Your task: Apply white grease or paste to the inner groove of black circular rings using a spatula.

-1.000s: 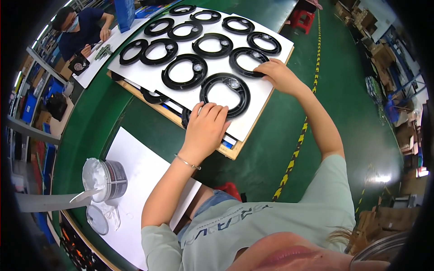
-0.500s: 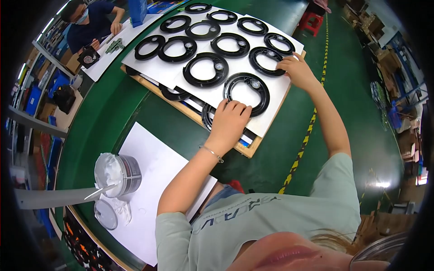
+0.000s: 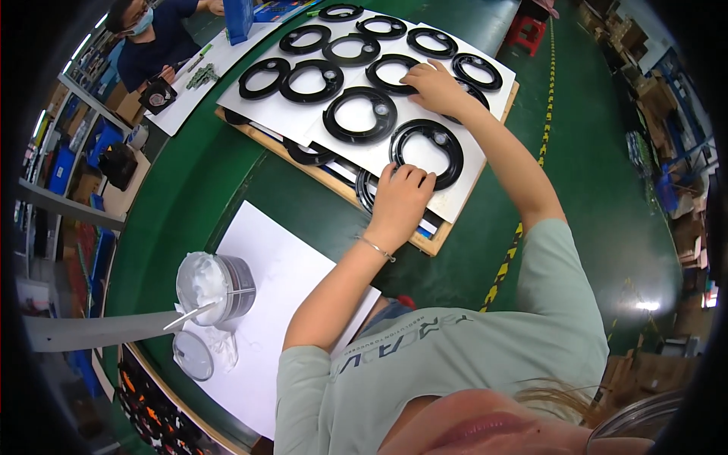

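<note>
Several flat black plastic rings (image 3: 360,115), each with a small round clear part on its rim, lie on a white board (image 3: 334,152) above a wooden frame (image 3: 426,241). My left hand (image 3: 406,199) curls its fingers over the board's near edge, close to the nearest ring (image 3: 457,155); its thumb is hidden. Farther off, my right hand (image 3: 440,89) reaches across the board, with fingertips and thumb closed at the right rim of a middle ring (image 3: 379,80). My right hand and wrist partly cover another ring (image 3: 479,92). Under the board's left side, more rings (image 3: 303,154) show in part.
At lower left, a clear tub (image 3: 236,287) of white paste with a spatula (image 3: 189,315) stands on white paper (image 3: 292,262), beside its lid (image 3: 192,356). A masked co-worker (image 3: 152,45) sits at far left. Yellow-black tape (image 3: 509,262) crosses the green floor near a red stool (image 3: 527,34).
My right hand has moved left from the right-hand rings to a middle ring. My left hand stays at the board's near edge. The whole view has shifted slightly.
</note>
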A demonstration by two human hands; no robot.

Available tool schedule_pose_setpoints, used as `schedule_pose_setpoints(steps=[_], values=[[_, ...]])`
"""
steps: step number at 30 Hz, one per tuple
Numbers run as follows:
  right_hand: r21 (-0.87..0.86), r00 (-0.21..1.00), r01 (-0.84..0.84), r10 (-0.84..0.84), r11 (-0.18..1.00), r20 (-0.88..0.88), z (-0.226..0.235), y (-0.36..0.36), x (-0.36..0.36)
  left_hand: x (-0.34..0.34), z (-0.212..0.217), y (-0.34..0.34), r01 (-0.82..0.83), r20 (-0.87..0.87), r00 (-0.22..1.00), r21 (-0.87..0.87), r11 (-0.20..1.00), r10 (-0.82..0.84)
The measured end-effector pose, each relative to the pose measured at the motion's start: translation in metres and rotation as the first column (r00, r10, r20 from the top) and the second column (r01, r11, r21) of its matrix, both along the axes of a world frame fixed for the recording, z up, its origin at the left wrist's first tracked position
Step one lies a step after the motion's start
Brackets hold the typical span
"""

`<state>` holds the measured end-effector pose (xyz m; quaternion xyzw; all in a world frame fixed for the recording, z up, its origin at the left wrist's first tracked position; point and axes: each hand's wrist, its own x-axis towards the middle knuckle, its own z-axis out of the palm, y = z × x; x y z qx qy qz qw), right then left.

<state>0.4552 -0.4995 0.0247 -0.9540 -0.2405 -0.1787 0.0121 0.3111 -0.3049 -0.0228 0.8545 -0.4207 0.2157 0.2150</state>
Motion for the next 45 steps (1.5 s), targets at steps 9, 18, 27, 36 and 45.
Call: schedule_pose_setpoints(steps=[9, 18, 27, 36, 45], values=[[-0.246, 0.967, 0.226, -0.247, 0.943, -0.06, 0.004, -0.004, 0.028, 0.0, -0.003, 0.001, 0.002, -0.002, 1.0, -0.034, 0.999, -0.002], [-0.044, 0.999, 0.013, -0.015, 0.999, -0.037, -0.001, 0.016, 0.007, -0.001, -0.002, 0.0, 0.016, -0.014, 1.0, -0.105, 0.994, -0.018], [0.013, 0.926, -0.328, 0.324, 0.945, -0.195, 0.012, 0.076, -0.033, 0.0, 0.001, -0.002, -0.018, 0.034, 0.999, -0.066, 0.998, 0.02], [-0.153, 0.991, -0.109, 0.096, 0.982, -0.092, 0.007, 0.062, -0.013, -0.004, 0.003, -0.004, -0.035, 0.047, 0.998, -0.055, 0.998, 0.038], [-0.173, 0.991, -0.036, 0.014, 0.984, -0.13, 0.012, 0.054, -0.02, -0.001, 0.015, 0.013, -0.021, 0.054, 0.998, -0.018, 1.0, 0.022]])
